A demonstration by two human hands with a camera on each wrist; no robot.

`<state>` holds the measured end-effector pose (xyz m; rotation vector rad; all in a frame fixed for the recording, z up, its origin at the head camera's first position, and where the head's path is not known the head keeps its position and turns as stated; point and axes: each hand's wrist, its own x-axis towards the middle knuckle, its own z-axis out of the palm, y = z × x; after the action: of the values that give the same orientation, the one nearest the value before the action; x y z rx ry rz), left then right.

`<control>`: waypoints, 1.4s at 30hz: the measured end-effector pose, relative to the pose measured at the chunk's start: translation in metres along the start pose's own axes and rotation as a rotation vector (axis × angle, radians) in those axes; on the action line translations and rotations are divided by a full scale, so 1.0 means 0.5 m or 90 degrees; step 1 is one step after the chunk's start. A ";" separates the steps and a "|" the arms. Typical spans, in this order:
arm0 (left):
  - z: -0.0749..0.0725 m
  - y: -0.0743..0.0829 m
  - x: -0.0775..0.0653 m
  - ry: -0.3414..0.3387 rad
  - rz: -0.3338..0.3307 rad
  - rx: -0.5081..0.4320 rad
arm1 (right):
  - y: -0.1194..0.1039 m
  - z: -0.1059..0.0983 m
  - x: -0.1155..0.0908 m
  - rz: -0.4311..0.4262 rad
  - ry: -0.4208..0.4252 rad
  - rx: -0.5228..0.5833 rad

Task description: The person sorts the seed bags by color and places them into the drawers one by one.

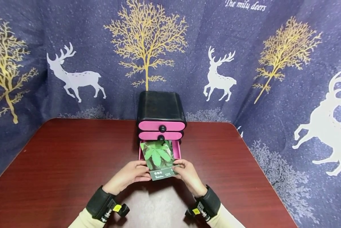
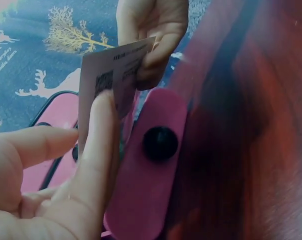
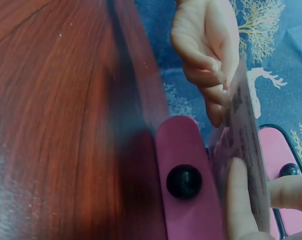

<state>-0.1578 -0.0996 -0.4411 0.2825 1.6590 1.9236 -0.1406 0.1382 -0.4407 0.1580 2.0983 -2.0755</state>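
Observation:
A flat packet with a green leaf picture (image 1: 158,157) and white printing slants over the pulled-out bottom drawer (image 1: 176,150). My left hand (image 1: 133,172) pinches its left edge, thumb on the picture side and fingers behind. At the right edge my right hand (image 1: 189,176) pinches it the same way. The packet's pale back (image 2: 122,61) bears a dark square code in the left wrist view. Beneath it, the drawer's pink front (image 3: 182,140) and round black knob (image 3: 184,181) show in the right wrist view. The packet's upper end lies against the middle drawer's knob (image 1: 161,138).
The drawers belong to a small black cabinet (image 1: 160,106) at the back of the reddish-brown table (image 1: 82,152). Its top drawer (image 1: 147,126) and middle drawer (image 1: 147,136) are closed. A dark blue cloth (image 1: 176,69) with deer and trees hangs behind.

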 end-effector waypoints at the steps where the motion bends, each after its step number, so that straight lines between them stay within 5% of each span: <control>1: 0.000 0.003 0.001 0.018 0.001 0.012 | 0.000 0.000 0.001 -0.001 -0.002 -0.007; 7: -0.004 0.020 0.011 0.105 0.002 0.054 | -0.008 0.011 0.018 -0.030 -0.025 -0.040; 12: -0.015 0.025 0.018 0.135 -0.002 0.051 | -0.020 0.022 0.028 -0.037 -0.027 -0.047; 31: -0.007 0.032 0.028 0.070 0.006 0.006 | -0.032 0.017 0.030 -0.033 0.002 -0.054; 42: -0.004 0.053 0.056 0.095 0.002 0.051 | -0.045 0.006 0.040 -0.046 0.044 -0.054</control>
<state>-0.1891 -0.0874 -0.4220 0.1760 1.8368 1.9236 -0.1648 0.1338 -0.4230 0.1462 2.2591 -2.0442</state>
